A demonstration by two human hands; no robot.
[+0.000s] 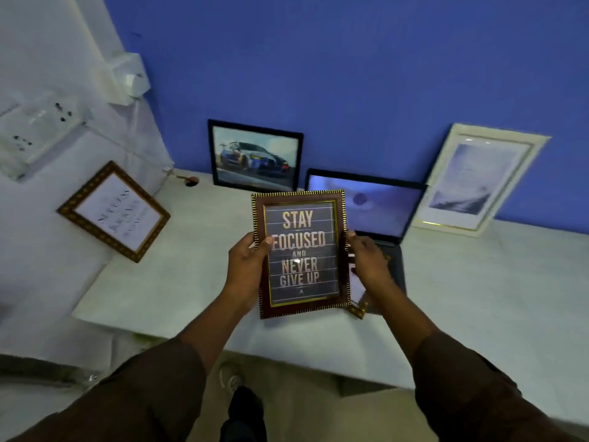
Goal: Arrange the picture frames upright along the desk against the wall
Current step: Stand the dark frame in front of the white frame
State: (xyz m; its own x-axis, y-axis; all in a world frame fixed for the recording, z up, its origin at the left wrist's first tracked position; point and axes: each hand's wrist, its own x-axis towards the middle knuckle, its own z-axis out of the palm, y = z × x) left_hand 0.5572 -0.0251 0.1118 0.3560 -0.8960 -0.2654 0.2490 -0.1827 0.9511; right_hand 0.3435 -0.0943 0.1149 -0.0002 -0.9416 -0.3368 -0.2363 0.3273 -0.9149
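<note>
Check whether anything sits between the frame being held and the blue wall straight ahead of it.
Yes. The open laptop stands directly behind the held "Stay Focused" frame, between it and the blue wall. The car picture and the white frame already lean there on either side. Both hands, left and right, hold the frame.

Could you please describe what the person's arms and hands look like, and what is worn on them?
Both arms wear loose brown sleeves, pushed up so the forearms are bare. The left sleeve and right sleeve look like plain matching fabric with no visible pattern. The left hand and right hand are bare, with no gloves, rings or watch visible.
</note>
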